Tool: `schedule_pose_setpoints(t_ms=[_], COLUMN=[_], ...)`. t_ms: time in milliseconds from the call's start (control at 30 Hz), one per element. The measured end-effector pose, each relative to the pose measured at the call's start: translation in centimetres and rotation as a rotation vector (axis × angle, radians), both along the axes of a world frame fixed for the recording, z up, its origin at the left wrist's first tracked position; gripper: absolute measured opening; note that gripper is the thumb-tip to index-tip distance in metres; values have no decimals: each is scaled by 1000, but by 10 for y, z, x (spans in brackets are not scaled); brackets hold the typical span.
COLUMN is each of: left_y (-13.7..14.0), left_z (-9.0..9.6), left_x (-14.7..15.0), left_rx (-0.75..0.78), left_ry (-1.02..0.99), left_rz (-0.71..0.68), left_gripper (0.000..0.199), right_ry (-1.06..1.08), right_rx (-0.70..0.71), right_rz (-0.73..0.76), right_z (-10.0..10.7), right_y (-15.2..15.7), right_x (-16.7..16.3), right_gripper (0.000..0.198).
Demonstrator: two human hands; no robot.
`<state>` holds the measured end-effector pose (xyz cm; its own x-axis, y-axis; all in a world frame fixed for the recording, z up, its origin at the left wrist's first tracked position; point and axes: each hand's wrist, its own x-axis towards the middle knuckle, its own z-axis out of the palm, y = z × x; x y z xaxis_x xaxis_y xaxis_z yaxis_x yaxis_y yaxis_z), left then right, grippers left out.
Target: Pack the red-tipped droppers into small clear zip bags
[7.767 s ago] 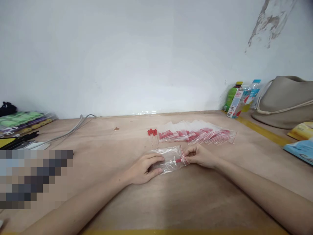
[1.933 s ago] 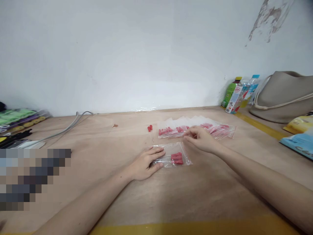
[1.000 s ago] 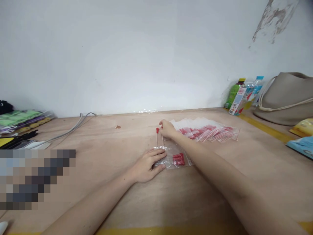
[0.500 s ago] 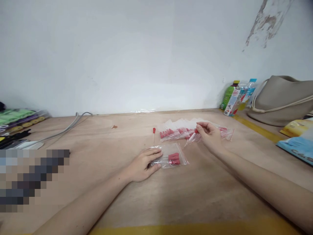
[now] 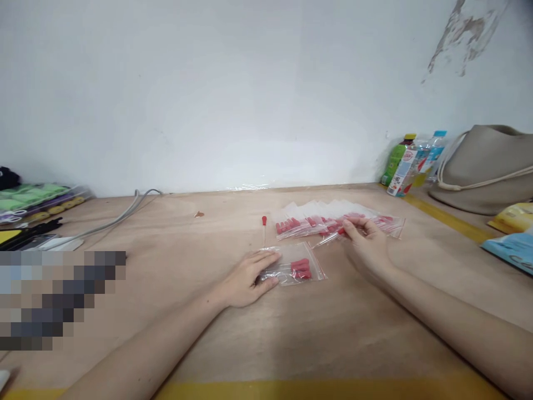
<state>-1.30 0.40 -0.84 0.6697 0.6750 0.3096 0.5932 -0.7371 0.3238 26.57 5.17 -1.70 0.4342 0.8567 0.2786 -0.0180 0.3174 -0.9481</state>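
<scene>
- Pressing flat on the closed end of a small clear zip bag (image 5: 293,270), left hand (image 5: 245,280) with fingers spread, palm down near the middle of the wooden table (image 5: 341,333).
- Showing a few red LEDs (image 5: 301,270) inside that bag, toward its red-striped opening on the right.
- Pinching one red LED (image 5: 333,236) between thumb and fingertips, right hand (image 5: 366,247) just right of the bag's opening, narrow grip, LED's legs trailing left.
- Lying just behind the right hand, a fanned row of filled zip bags (image 5: 316,221), toward the table's far edge.
- Lying alone left of that row, one loose red LED (image 5: 264,225).
- Standing at the far right corner, drink bottles (image 5: 410,164) beside a beige bag (image 5: 487,169).
- Trailing along the far left, a grey cable (image 5: 112,222).
</scene>
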Motion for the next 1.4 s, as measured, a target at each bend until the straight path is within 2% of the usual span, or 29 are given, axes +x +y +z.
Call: schedule_pose_setpoints(t_ms=[133, 233, 367, 500, 600, 667, 800, 933, 1033, 1133, 1233, 1300, 1400], left_y=[1, 1, 0, -1, -1, -1, -1, -2, -2, -2, -2, -1, -2], left_z=[1, 1, 1, 1, 1, 1, 1, 3, 4, 5, 5, 4, 4], left_x=[0, 0, 1, 1, 1, 1, 1, 2, 3, 3, 3, 2, 2], left_rx=[-5, -15, -18, -22, -20, -16, -17, -19, -34, -37, -29, -27, -26], left_ry=[-2, -10, -18, -14, -14, -14, -7, -11, -12, -11, -15, -16, -11], left_rz=[1, 5, -5, -4, -8, -10, 1, -1, 1, 0, -6, -5, -4], left_gripper=[47, 47, 48, 49, 48, 48, 48, 49, 48, 48, 47, 48, 48], right_ry=[2, -3, 97, 146, 2, -161, -437, -678, -700, -708, -790, -777, -627], right_rx=[28, 10, -37, -150, -203, -188, -107, 10, 89, 89, 149, 154, 79], right_rz=[-86, -67, 111, 341, 418, 383, 313, 433, 492, 473, 478, 545, 678], right_z=[0, -6, -13, -14, -12, -11, -15, -21, -22, -19, -15, -12, -9], right_y=[6, 7, 0, -12, -16, -14, -8, -7, -11, -13, -14, -14, -14], right_x=[18, 13, -11, -26, -25, -22, -19, -22, -24, -22, -18, -16, -18], right_gripper=[32, 33, 35, 37, 32, 29, 26, 16, 21, 29, 33, 37, 39])
